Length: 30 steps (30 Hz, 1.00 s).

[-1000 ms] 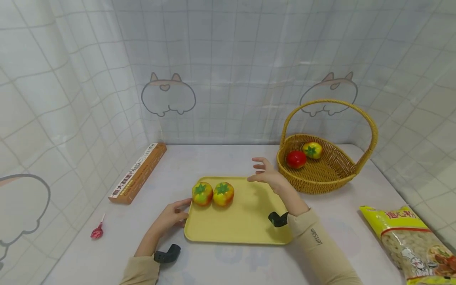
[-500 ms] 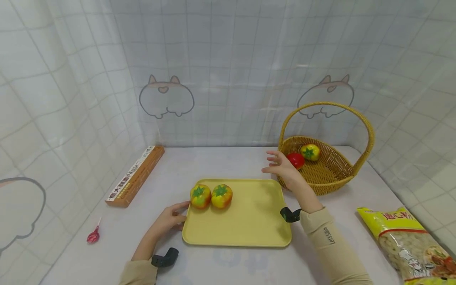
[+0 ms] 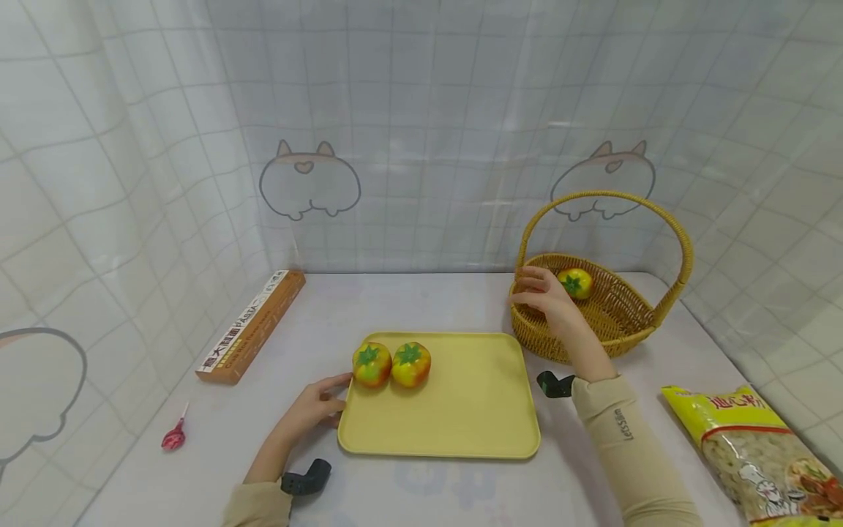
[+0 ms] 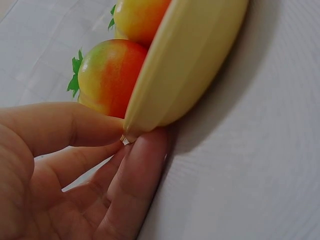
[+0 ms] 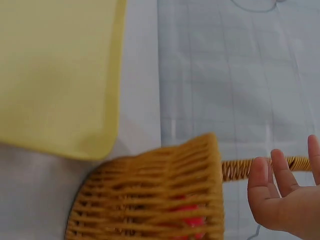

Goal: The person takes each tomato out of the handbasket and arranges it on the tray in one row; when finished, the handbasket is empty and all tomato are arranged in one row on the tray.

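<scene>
My left hand (image 3: 317,405) pinches the left rim of a yellow tray (image 3: 454,421); in the left wrist view its fingertips (image 4: 145,150) grip that rim. Two yellow-red persimmons (image 3: 372,364) with green leafy caps sit side by side in the tray's upper left. Over the left side of a wicker basket (image 3: 612,348) hangs my right hand (image 3: 548,296), fingers spread and holding nothing. Another persimmon (image 3: 576,283) lies inside the basket. A red fruit (image 5: 192,215) shows only through the weave in the right wrist view; the hand hides it from the head view.
A long pasta box (image 3: 253,329) lies at the back left, with a red lollipop (image 3: 174,435) in front of it. At the right edge rests a bag of pasta (image 3: 764,454). The basket's tall handle (image 3: 681,249) arches above it. Gridded curtains surround the table.
My right hand has moved right, from above the tray to over the basket, and now covers the red fruit. The left hand has stayed at the tray's rim.
</scene>
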Motion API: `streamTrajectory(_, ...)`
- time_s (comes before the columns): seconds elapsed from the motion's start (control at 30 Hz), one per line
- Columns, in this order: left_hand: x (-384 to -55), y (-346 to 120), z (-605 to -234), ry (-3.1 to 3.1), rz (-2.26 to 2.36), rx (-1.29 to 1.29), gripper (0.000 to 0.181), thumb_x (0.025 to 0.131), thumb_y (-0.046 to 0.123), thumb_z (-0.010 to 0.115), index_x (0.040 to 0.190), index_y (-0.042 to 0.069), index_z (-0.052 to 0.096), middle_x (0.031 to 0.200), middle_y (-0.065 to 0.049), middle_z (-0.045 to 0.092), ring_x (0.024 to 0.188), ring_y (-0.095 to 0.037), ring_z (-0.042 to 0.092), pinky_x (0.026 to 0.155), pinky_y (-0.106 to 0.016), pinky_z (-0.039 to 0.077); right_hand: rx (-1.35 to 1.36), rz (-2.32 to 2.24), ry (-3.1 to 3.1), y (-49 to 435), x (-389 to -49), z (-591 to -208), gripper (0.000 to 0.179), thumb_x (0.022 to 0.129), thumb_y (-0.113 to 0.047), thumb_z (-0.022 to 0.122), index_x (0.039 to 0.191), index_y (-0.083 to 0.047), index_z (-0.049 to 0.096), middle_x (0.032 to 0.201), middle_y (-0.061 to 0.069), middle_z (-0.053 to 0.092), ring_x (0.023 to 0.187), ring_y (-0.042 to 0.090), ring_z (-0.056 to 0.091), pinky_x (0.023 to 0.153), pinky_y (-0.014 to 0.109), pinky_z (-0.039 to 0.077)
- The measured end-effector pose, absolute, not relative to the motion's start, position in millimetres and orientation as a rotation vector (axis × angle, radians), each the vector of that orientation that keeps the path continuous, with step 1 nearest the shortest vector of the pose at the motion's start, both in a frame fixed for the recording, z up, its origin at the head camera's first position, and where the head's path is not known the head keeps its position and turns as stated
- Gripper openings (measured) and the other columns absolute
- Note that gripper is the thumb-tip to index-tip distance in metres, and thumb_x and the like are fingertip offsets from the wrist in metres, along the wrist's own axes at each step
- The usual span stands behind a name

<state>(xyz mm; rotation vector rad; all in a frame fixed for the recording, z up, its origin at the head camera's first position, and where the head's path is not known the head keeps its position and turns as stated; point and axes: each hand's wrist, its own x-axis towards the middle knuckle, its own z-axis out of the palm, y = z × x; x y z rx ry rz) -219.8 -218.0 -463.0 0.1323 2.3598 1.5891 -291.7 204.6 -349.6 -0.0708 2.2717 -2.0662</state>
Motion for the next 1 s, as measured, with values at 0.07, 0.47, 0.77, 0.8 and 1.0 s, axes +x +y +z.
streamTrajectory(0.07,-219.6,-217.2,-462.8,2.364,1.587,0.117,0.061,0.078,0.007,0.061,0.135,0.0,0.043,0.137,-0.024,0.041,0.076,-0.018,0.058,0.064,-0.032,0.054,-0.033,-2.073,2.273,208.1,-293.3,-349.7,0.072,0.085,-0.003,0.06,0.144,-0.005,0.019,0.147,0.02,0.02,0.132,0.036,0.023,0.107,0.049,0.023)
streamTrajectory(0.47,-217.6,-214.4,-457.6,2.378,1.577,0.077,0.06,0.077,0.007,0.061,0.135,0.001,0.045,0.137,-0.023,0.042,0.075,-0.019,0.058,0.064,-0.032,0.054,0.084,-2.128,2.285,225.5,-306.3,-355.3,0.071,0.085,-0.003,0.058,0.145,-0.005,0.019,0.148,0.022,0.018,0.132,0.036,0.022,0.108,0.048,0.019)
streamTrajectory(0.77,-217.0,-213.1,-458.7,2.378,1.584,0.062,0.059,0.078,0.007,0.062,0.135,0.002,0.045,0.136,-0.022,0.044,0.074,-0.018,0.058,0.064,-0.032,0.054,0.155,-2.114,2.278,239.8,-316.4,-363.0,0.074,0.086,-0.004,0.058,0.147,-0.009,0.015,0.15,0.021,0.011,0.136,0.037,0.015,0.11,0.05,0.015)
streamTrajectory(0.8,-216.9,-212.9,-458.8,2.378,1.583,0.06,0.059,0.078,0.007,0.062,0.135,0.002,0.045,0.136,-0.022,0.044,0.074,-0.018,0.058,0.064,-0.032,0.054,0.168,-2.103,2.284,240.6,-317.4,-363.7,0.075,0.086,-0.005,0.058,0.148,-0.01,0.015,0.151,0.02,0.009,0.136,0.037,0.013,0.111,0.05,0.014)
streamTrajectory(1.0,-216.7,-211.7,-459.3,2.375,1.586,0.057,0.059,0.079,0.008,0.061,0.135,0.002,0.045,0.136,-0.022,0.044,0.075,-0.018,0.058,0.064,-0.033,0.055,0.221,-2.089,2.289,244.1,-322.8,-367.6,0.078,0.085,-0.006,0.06,0.148,-0.012,0.014,0.153,0.018,-0.005,0.139,0.035,0.001,0.112,0.049,0.008)
